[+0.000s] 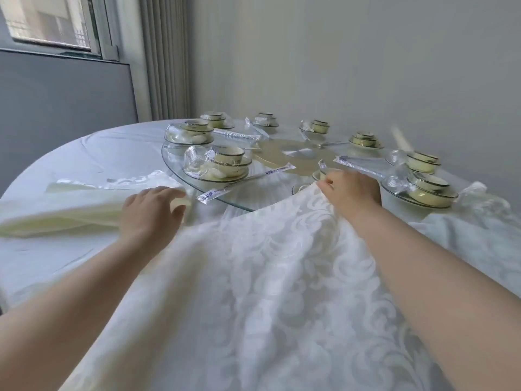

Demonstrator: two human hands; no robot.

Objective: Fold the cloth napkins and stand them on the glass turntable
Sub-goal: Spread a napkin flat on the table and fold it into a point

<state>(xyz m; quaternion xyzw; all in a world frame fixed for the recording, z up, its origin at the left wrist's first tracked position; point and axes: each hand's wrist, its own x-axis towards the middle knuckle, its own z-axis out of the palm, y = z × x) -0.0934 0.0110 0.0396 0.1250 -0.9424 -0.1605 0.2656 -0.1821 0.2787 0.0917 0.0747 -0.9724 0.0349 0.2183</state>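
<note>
A white damask napkin (267, 277) lies spread open nearest the person, between the two bare forearms. It covers the near part of the round table and its far edge reaches up over the rim of the glass turntable (253, 197). The right hand (353, 191) pinches that far edge between thumb and fingertips, lifting it into a small peak just above the glass. The left hand (146, 214) hovers at the napkin's far left side with its fingers loosely curled (it is motion-blurred, so I cannot tell whether it grips any cloth). Just beyond and left of it a stack of folded cream napkins (56, 213) rests flat on the white tablecloth (98, 153).

A wrapped chopstick packet (214, 191) lies across the turntable's near rim. Behind it sits a shrink-wrapped tableware set (222, 165), a cup, bowl and plate with dark rims, and more such sets ring the glass around its metal hub (303, 152). At the far left are a window (50, 21) and a pleated curtain (166, 57).
</note>
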